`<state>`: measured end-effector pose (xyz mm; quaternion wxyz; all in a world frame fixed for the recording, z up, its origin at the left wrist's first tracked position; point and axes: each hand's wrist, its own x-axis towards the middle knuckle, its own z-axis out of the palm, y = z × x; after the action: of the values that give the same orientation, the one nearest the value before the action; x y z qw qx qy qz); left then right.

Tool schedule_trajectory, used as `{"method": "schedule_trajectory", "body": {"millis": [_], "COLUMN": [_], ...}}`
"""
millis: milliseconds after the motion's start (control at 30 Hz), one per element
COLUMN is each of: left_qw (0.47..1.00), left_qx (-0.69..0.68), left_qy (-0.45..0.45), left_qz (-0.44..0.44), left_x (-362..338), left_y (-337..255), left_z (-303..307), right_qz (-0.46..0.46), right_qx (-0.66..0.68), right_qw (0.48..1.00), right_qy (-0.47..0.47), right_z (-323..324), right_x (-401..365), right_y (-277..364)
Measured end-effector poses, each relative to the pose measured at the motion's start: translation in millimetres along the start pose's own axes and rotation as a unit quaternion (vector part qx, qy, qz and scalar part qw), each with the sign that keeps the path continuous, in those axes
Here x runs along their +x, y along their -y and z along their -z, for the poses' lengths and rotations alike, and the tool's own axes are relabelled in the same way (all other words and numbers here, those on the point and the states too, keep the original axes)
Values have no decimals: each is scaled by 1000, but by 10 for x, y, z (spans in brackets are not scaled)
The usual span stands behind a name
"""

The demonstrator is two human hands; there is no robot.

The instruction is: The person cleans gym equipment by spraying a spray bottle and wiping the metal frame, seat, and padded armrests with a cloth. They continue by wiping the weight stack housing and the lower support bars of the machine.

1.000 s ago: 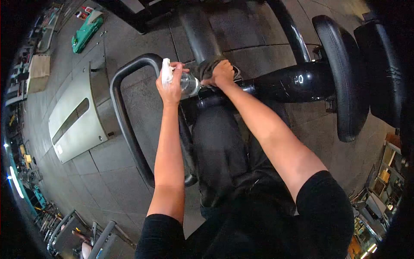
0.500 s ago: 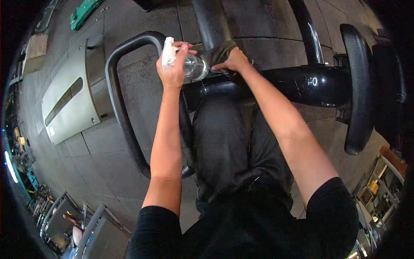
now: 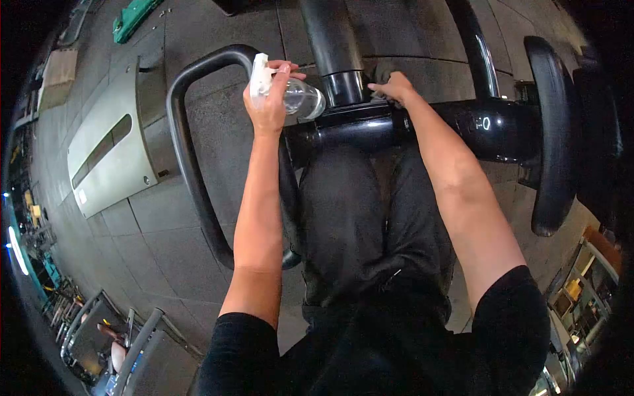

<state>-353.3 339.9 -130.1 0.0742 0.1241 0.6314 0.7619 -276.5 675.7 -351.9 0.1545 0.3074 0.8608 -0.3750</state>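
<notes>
- Clear plastic spray bottle (image 3: pixel 302 100): tilted, in the left hand (image 3: pixel 267 109), fingers closed round its white head; base near the upright post (image 3: pixel 343 82).
- Right hand (image 3: pixel 398 91): fingers curled, closed on a dark cloth (image 3: pixel 382 76), just right of the post, above the glossy black beam (image 3: pixel 360 134). Cloth edges blurred; its contact with the metal could not be told.
- Looped handle (image 3: pixel 187 145) stood left of the beam; pale panel (image 3: pixel 105 162) lay farther left, on floor tiles (image 3: pixel 168 264).
</notes>
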Motion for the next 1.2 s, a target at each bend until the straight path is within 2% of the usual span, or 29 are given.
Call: {"method": "schedule_trajectory", "body": {"millis": [67, 133, 167, 233, 300, 367, 467, 500, 567, 600, 633, 667, 700, 733, 767, 800, 833, 867, 933, 1000, 1033, 1100, 1133, 1167, 1200], "left_qw": [1000, 1000, 999, 1000, 1000, 1000, 1000, 1000, 1000, 1000, 999, 1000, 999, 999, 1000, 1000, 1000, 1000, 999, 999, 999, 997, 996, 995, 996], "left_qx": [-20, -26, -33, -25, -22, 3, -15, 8, 3, -3, -24, -4, -17, 4, -13, 3, 22, -9, 33, 41, 33, -4, -6, -8, 50], "left_qy": [-1, -12, -14, -12, -16, 4, -19, -6, -20, -21, -26, -16, -21, -20, -18, -20, -13, -21, -15, -15, -17, -20, -17, -15, -4], "left_qz": [7, 11, 10, -3, 10, 5, 20, -3, 20, 21, 39, 20, 36, 24, 18, 20, 9, 21, 19, 28, 34, 80, 88, 99, 73], "left_x": [21, 28, 28, 46, 39, 40, 21, 32, 32, 27, 14, 14, 4, 0, 4, 10, 30, 33, 68, 115, 129, 188, 176, 165, 119], "left_y": [14, 9, 16, 54, 40, 67, 47, 146, 180, 153, 183, 180, 170, 152, 179, 171, 211, 231, 316, 371, 340, 339, 320, 238, 3], "left_z": [7, 2, 5, 22, 1, 48, -2, 59, 32, 21, 26, 34, 30, 12, 17, 10, 23, 2, 29, 52, 47, 80, 128, 93, -11], "right_qz": [-11, -3, -3, 11, -7, 32, 115, 146, 177, 249, 265, 231, 197, 245, 172, 141, 100, 135, 133, 37, 34, -16, -17, -17, -14], "right_qx": [28, -33, -36, -64, -69, -113, -239, -267, -331, -338, -244, -132, -13, 116, 172, 219, 326, 394, 456, 660, 722, 861, 867, 889, 909], "right_qw": [999, 999, 999, 995, 996, 987, 951, 935, 918, 901, 933, 961, 977, 962, 969, 961, 936, 898, 865, 749, 690, 489, 482, 439, 394], "right_qy": [36, -3, 3, -77, -61, -113, -160, -181, -130, -105, -27, 76, 75, -24, -52, -86, -89, -140, -160, -42, -35, 140, 126, 130, 135], "right_z": [-224, 41, -8, -26, -131, -357, -562, -562, -412, -374, -381, -89, 26, -123, 109, 296, 418, 461, 755, 1016, 1167, 1412, 1484, 1597, 1726], "right_x": [139, -336, -421, -503, -715, -914, -1140, -1111, -1279, -1332, -1313, -1541, -1718, -1704, -1953, -2105, -2196, -2226, -2536, -2892, -3133, -3467, -3652, -3849, -4030], "right_y": [-19, 662, 784, 1057, 1365, 1426, 1361, 1319, 1394, 1312, 1197, 1316, 1334, 1174, 1314, 1373, 1376, 1295, 1235, 1191, 1252, 1166, 1093, 1057, 1049]}}
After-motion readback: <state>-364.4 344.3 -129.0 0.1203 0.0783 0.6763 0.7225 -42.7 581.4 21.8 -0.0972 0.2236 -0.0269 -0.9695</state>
